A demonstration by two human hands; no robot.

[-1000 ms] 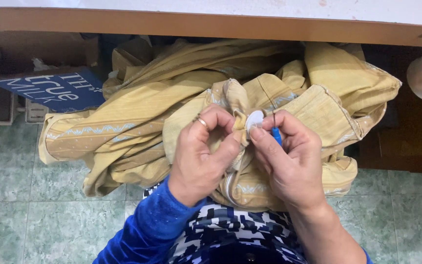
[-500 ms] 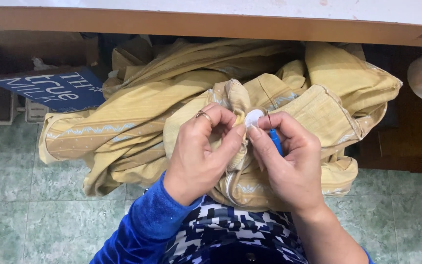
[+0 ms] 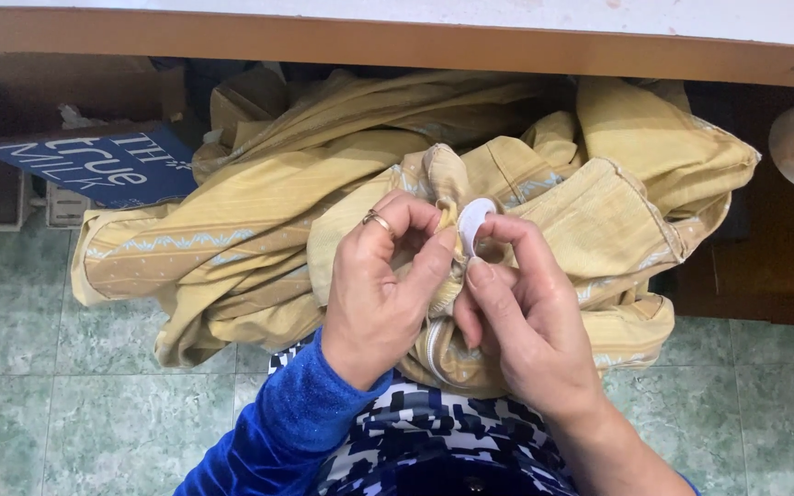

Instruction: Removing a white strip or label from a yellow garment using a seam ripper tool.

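Mustard-yellow cotton garment [image 3: 259, 248] with pale trim is bunched on my lap under the wooden table edge [image 3: 397, 41]. Left hand [image 3: 379, 294] pinches a fold; right hand [image 3: 530, 321] grips a small white disc [image 3: 476, 220], probably a button. I'd keep that fold pulled taut so it sits flat.

The left hand [image 3: 380, 289] sits just left of centre, back facing up, wrist at about 7 o'clock and fingers curled toward 1 o'clock. Its thumb and forefinger are closed in a pinch, and a ring shows on one finger. A blue sleeve covers the left forearm. The right hand [image 3: 530, 321] comes in from about 5 o'clock, forearm bare, fingers bent toward 11 o'clock and pinched. The fingertips of both hands meet.
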